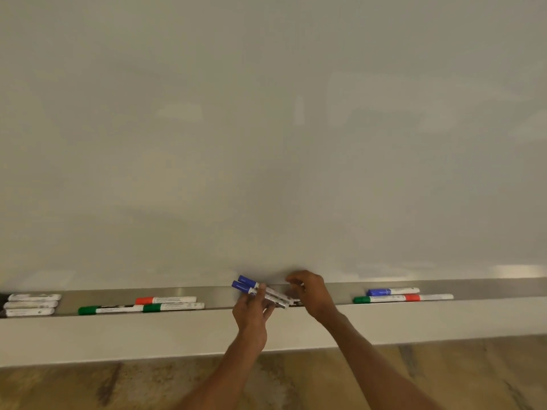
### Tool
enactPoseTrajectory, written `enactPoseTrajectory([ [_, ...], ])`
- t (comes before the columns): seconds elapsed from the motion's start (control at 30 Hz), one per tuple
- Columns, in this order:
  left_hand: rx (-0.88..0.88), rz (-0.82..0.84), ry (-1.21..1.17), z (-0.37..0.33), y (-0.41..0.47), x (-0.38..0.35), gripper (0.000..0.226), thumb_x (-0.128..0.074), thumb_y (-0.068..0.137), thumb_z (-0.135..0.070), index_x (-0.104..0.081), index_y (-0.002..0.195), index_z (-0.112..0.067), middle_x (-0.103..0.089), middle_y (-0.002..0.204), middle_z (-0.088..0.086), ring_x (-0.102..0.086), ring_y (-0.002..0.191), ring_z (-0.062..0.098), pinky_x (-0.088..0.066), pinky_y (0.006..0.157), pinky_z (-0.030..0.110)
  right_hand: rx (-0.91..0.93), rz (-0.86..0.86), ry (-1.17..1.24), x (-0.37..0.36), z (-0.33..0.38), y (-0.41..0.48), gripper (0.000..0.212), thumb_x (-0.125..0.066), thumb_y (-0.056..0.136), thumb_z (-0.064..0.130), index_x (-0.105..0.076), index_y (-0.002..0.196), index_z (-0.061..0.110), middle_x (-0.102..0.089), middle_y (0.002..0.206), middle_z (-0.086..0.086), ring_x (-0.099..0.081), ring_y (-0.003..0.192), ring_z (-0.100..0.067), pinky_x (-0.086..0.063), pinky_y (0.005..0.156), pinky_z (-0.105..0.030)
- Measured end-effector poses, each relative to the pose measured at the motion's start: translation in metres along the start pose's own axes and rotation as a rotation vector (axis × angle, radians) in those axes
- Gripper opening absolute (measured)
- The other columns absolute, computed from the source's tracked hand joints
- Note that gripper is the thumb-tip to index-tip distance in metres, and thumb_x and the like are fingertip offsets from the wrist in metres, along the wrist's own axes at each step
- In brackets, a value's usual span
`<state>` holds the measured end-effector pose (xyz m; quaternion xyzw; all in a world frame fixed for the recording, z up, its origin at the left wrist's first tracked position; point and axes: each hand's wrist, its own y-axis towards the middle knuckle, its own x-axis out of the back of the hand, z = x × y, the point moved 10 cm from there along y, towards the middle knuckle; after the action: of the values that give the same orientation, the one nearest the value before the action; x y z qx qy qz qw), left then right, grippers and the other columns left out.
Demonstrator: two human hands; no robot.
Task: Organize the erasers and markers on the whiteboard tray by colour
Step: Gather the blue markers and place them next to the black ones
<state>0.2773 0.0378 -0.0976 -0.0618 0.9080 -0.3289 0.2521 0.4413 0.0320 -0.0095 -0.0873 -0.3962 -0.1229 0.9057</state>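
Head view, looking down at a whiteboard tray [213, 292]. Left hand [251, 309], fingers closed around two blue-capped markers [260, 290], holds them tilted above the tray's middle. Right hand [310, 294] reaches into the tray just beside them; its grip cannot be told. Black-capped markers [31, 304] lie far left, green-capped markers [139, 308] and a red-capped marker [165, 300] left of centre, mixed markers [399, 295] at right.
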Motion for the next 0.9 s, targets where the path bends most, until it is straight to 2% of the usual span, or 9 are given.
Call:
enactPoseTrajectory([
  [0.07,0.033,-0.023,-0.032,0.011,-0.002,-0.008,0.027,-0.067,0.085,-0.006,-0.06,0.11,0.0,-0.066,0.105,0.02,-0.066,0.09,0.032,-0.054,0.072,0.037,-0.02,0.011,-0.111,0.019,-0.024,-0.002,0.023,-0.054,0.089,0.003,-0.07,0.105,0.007,-0.069,0.113,-0.011,-0.06,0.108,-0.026,-0.043,0.094,-0.027],
  [0.13,0.061,-0.036,-0.051,0.02,-0.004,-0.015,0.021,-0.066,0.085,-0.006,-0.06,0.105,-0.003,-0.065,0.104,0.02,-0.065,0.091,0.032,-0.053,0.078,0.04,-0.058,0.03,-0.244,0.041,-0.051,-0.004,0.024,-0.051,0.092,0.011,-0.067,0.109,0.013,-0.065,0.119,-0.008,-0.056,0.114,-0.025,-0.042,0.099,-0.031],
  [0.27,0.084,-0.052,-0.058,0.032,-0.008,-0.026,0.01,-0.066,0.085,-0.005,-0.06,0.092,-0.007,-0.063,0.101,0.018,-0.064,0.088,0.03,-0.052,0.081,0.042,-0.166,0.043,-0.438,0.085,-0.101,-0.015,0.024,-0.048,0.091,0.015,-0.065,0.107,0.02,-0.065,0.113,-0.008,-0.058,0.109,-0.028,-0.048,0.091,-0.036],
  [0.43,0.071,-0.062,-0.049,0.035,-0.007,-0.031,0.008,-0.067,0.085,-0.005,-0.06,0.084,-0.01,-0.063,0.1,0.018,-0.064,0.092,0.03,-0.06,0.068,0.036,-0.306,0.015,-0.617,0.129,-0.155,-0.039,0.03,-0.046,0.09,0.011,-0.062,0.109,0.027,-0.063,0.113,-0.004,-0.058,0.107,-0.026,-0.045,0.088,-0.034],
  [0.57,0.063,-0.054,-0.028,0.035,-0.006,-0.032,0.007,-0.066,0.085,-0.005,-0.061,0.087,-0.01,-0.064,0.098,0.016,-0.063,0.098,0.032,-0.052,0.08,0.042,-0.336,0.029,-0.652,0.136,-0.169,-0.043,0.041,-0.044,0.088,0.001,-0.06,0.112,0.03,-0.06,0.113,-0.002,-0.056,0.109,-0.025,-0.047,0.089,-0.037],
  [0.7,0.056,-0.05,-0.02,0.037,-0.005,-0.03,0.019,-0.066,0.085,-0.006,-0.059,0.102,-0.004,-0.064,0.105,0.018,-0.063,0.097,0.032,-0.052,0.08,0.042,-0.32,0.019,-0.684,0.134,-0.166,-0.038,0.042,-0.052,0.084,-0.003,-0.061,0.111,0.029,-0.059,0.11,-0.003,-0.059,0.105,-0.025,-0.051,0.088,-0.04],
  [0.83,0.062,-0.044,-0.016,0.037,-0.007,-0.029,0.02,-0.065,0.085,-0.006,-0.058,0.104,-0.005,-0.063,0.107,0.019,-0.063,0.096,0.033,-0.052,0.08,0.043,-0.296,-0.007,-0.717,0.129,-0.163,-0.035,0.036,-0.05,0.086,0.0,-0.063,0.106,0.027,-0.058,0.106,-0.002,-0.06,0.099,-0.024,-0.045,0.078,-0.033],
  [0.9,0.066,-0.034,-0.023,0.036,-0.009,-0.029,0.02,-0.065,0.085,-0.005,-0.058,0.104,-0.004,-0.063,0.108,0.02,-0.063,0.097,0.034,-0.051,0.081,0.043,-0.293,-0.019,-0.723,0.126,-0.164,-0.034,0.036,-0.051,0.085,0.001,-0.063,0.106,0.026,-0.057,0.105,-0.002,-0.06,0.097,-0.024,-0.045,0.078,-0.033],
])
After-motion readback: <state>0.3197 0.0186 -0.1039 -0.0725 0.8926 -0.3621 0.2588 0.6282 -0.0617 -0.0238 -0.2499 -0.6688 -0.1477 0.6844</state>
